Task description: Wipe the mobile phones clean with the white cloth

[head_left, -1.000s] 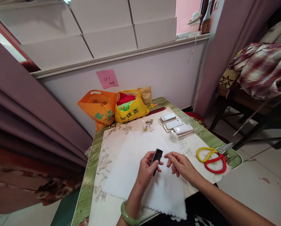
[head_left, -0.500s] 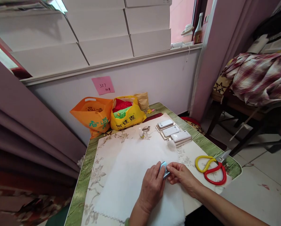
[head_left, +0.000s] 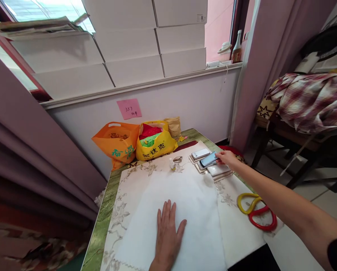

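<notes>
My left hand (head_left: 167, 233) lies flat with fingers spread on a white felt-like cloth (head_left: 140, 226) with a zigzag edge. My right hand (head_left: 225, 158) reaches to the table's far right and pinches the right end of a light blue, phone-shaped flat case (head_left: 208, 159) with a dark end. That case is at the middle of a small group, between a white phone-shaped piece (head_left: 201, 153) and another white piece (head_left: 218, 169). Whether it rests on what is beneath it, I cannot tell. A small white fluffy lump (head_left: 208, 180) lies just nearer to me.
Scissors with yellow and red handles (head_left: 263, 220) lie at the right, partly behind my right arm. A small bottle (head_left: 172, 164) stands beyond the cloth beside a small metal item (head_left: 178, 159). An orange bag (head_left: 114, 145) and a yellow bag (head_left: 157, 147) stand against the wall.
My right hand has carried the light blue case from over the cloth to the white pieces. My left hand has let go of it and now lies flat on the cloth.
</notes>
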Demonstrator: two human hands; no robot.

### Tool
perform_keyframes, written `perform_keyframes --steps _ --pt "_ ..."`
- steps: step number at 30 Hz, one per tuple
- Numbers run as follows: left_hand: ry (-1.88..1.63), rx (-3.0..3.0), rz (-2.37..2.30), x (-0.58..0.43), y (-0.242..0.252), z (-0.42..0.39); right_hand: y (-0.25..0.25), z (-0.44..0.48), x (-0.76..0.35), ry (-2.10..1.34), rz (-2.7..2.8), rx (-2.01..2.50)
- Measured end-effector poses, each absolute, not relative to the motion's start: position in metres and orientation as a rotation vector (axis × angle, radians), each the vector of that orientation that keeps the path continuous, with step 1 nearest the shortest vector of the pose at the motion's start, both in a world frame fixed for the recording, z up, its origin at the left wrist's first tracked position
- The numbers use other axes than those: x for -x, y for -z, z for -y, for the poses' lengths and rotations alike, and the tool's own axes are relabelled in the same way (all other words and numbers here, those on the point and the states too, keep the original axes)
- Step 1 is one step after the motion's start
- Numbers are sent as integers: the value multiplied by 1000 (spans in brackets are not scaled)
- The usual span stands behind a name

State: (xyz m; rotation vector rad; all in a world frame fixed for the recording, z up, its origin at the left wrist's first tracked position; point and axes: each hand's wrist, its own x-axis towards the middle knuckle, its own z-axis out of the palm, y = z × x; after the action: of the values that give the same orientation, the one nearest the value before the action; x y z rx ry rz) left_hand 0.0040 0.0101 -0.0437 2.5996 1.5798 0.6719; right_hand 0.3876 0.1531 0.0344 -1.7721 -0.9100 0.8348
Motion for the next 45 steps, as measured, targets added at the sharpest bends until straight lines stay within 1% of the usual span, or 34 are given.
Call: perform_keyframes --steps 8,16,20,24,26,28,34,37,40,43,45 --pt "-660 -2603 -1581 -3 43 -11 -27 -161 -404 -568 1233 2133" --pt "-697 -2617 -1571 -2 44 -9 -33 -158 -408 -315 1316 2256" --pt "-677 -2629 -1595 -4 46 -9 -53 -145 -417 -222 1303 2185" --pt "-674 -2610 -1609 -6 46 -9 -62 -98 -386 -140 1383 2015" --pt "-650 -2586 -1595 -8 44 -8 -54 -66 -354 -179 1583 1831" --pt "-634 -2546 -1585 -9 40 -7 -40 -35 -318 -233 1756 1746" --pt "-647 -2411 -1601 -9 29 1 -7 15 -243 -213 1942 1816" --pt "-633 -2377 -1614 -3 27 4 -4 37 -222 -293 2091 1651" --pt "-707 -2350 -1638 15 26 1 0 65 -205 -392 2250 1405" --pt "-845 -2290 -1897 44 18 -7 6 86 -194 -446 2395 1221" --pt "-751 -2211 -2207 65 9 -12 8 91 -190 -426 2427 1231"
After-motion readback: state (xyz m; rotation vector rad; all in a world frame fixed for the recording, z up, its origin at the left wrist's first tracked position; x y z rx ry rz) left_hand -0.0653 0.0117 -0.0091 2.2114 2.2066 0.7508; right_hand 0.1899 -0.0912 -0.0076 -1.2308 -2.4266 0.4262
